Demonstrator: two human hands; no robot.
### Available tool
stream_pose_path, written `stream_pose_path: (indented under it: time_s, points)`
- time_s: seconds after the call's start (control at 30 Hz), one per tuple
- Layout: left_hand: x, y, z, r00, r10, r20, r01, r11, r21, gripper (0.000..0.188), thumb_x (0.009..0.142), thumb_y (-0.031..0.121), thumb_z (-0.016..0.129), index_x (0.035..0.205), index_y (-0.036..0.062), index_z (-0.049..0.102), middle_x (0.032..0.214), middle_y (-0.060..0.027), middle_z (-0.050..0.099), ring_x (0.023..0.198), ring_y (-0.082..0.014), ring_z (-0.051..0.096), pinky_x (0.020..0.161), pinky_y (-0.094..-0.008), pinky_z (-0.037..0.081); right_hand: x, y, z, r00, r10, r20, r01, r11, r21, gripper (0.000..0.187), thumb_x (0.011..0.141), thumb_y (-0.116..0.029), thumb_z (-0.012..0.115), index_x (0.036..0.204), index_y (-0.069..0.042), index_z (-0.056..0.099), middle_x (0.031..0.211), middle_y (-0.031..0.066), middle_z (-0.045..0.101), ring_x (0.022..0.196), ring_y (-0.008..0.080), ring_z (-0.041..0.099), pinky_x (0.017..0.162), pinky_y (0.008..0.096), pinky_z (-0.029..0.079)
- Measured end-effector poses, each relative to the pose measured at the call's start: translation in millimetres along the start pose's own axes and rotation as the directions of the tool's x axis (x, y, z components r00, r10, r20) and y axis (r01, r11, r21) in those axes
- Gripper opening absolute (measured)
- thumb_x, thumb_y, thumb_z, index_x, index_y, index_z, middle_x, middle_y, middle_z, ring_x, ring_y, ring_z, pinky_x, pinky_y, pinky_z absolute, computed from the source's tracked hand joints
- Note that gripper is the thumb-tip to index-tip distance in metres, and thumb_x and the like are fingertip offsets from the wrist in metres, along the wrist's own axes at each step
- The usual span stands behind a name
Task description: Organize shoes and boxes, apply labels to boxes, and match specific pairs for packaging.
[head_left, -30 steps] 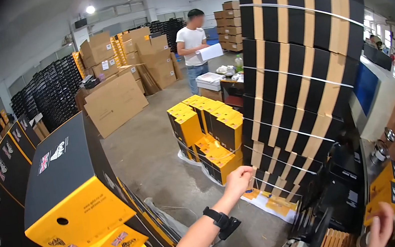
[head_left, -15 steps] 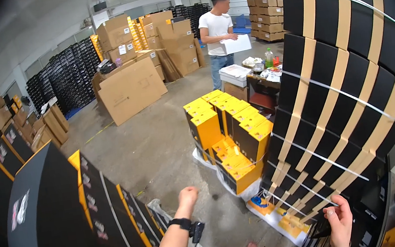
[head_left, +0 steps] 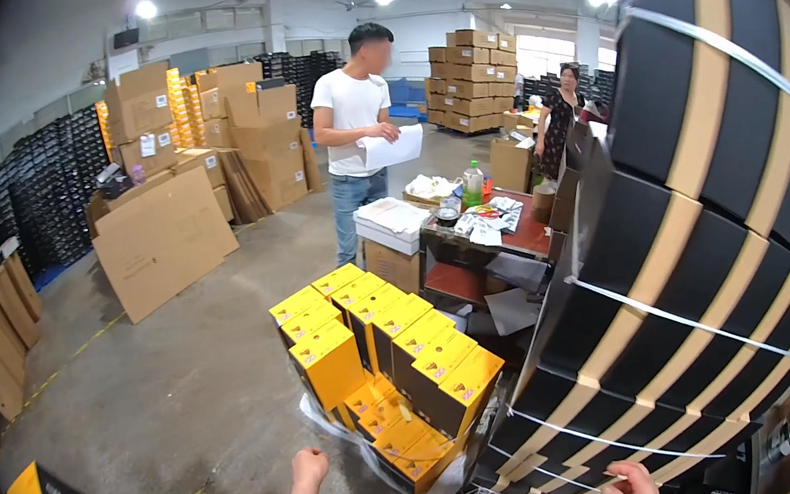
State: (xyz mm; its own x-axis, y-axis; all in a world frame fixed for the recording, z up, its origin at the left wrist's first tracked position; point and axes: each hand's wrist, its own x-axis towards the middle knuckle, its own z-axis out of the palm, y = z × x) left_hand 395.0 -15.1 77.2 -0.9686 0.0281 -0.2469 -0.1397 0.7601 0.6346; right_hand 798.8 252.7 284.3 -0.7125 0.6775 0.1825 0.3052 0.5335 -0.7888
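The person's left hand (head_left: 310, 471) was folded into a loose fist, its palm hidden, near a block of closed yellow-and-black cardboard boxes (head_left: 384, 345) standing on the floor ahead, their contents hidden. The right hand (head_left: 631, 489), fingers bent and apart, was beside the foot of a tall stack of white-strapped black cardboard boxes (head_left: 700, 260) with tan strips, though contact could not be told. Beyond, a shallow white box (head_left: 384, 239) topped with loose white sheets (head_left: 394, 213) sat on a brown cardboard carton (head_left: 390, 269).
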Motion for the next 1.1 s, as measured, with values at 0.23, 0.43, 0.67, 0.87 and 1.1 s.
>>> stream_pose_path:
  time_s: [0.23,0.43,0.67,0.87,1.1]
  points:
    - [193.7,45.7,31.7,0.948,0.310,-0.065,-0.305,0.949,0.077,0.029,0.069,0.021,0.059,0.088,0.0006,0.062,0.095,-0.0223,0.061,0.091,-0.0379,0.057,0.079,-0.0450,0.047,78.1,-28.7,100.0,0.943,0.330,0.052,-0.312,0.925,-0.216,0.033,0.084,-0.013,0.060,0.115,-0.001,0.053,0.108,0.0112,0.055,0.091,0.0199,0.053,0.079,0.0290,0.044]
    - [298.1,65.7,69.8,0.946,0.300,0.120,-0.323,0.890,0.321,0.058,0.071,0.030,0.065,0.120,0.0049,0.046,0.127,-0.0119,0.042,0.122,-0.0289,0.034,0.097,-0.0435,0.033,140.1,-46.5,172.6,0.868,0.439,0.230,-0.350,0.872,-0.343,0.035,0.085,-0.010,0.059,0.118,0.000,0.050,0.114,0.0125,0.051,0.091,0.0184,0.052,0.079,0.0275,0.044]
    - [368.5,52.7,101.6,0.912,0.378,0.158,-0.409,0.809,0.423,0.068,0.068,0.031,0.071,0.125,0.0083,0.041,0.136,-0.0106,0.034,0.121,-0.0293,0.037,0.100,-0.0450,0.031,151.0,-52.9,211.2,0.797,0.551,0.248,-0.408,0.793,-0.452,0.035,0.086,-0.012,0.058,0.118,-0.001,0.051,0.118,0.0151,0.048,0.093,0.0219,0.056,0.080,0.0288,0.046]
    - [383.8,73.5,98.4,0.922,0.265,0.282,-0.383,0.734,0.561,0.060,0.060,0.021,0.076,0.111,0.0057,0.049,0.125,-0.0163,0.043,0.112,-0.0319,0.045,0.090,-0.0419,0.042,128.2,-49.5,209.7,0.777,0.567,0.272,-0.391,0.774,-0.498,0.035,0.086,-0.017,0.055,0.119,-0.005,0.050,0.112,0.0159,0.052,0.088,0.0272,0.057,0.074,0.0317,0.047]
    - [311.5,50.8,138.3,0.759,0.473,0.448,-0.651,0.541,0.533,0.063,0.062,0.028,0.072,0.115,0.0021,0.047,0.118,-0.0211,0.050,0.116,-0.0349,0.043,0.097,-0.0386,0.037,67.8,-23.7,192.8,0.787,0.578,0.214,-0.394,0.739,-0.546,0.037,0.085,-0.023,0.058,0.118,-0.007,0.049,0.101,0.0137,0.058,0.088,0.0306,0.059,0.071,0.0344,0.049]
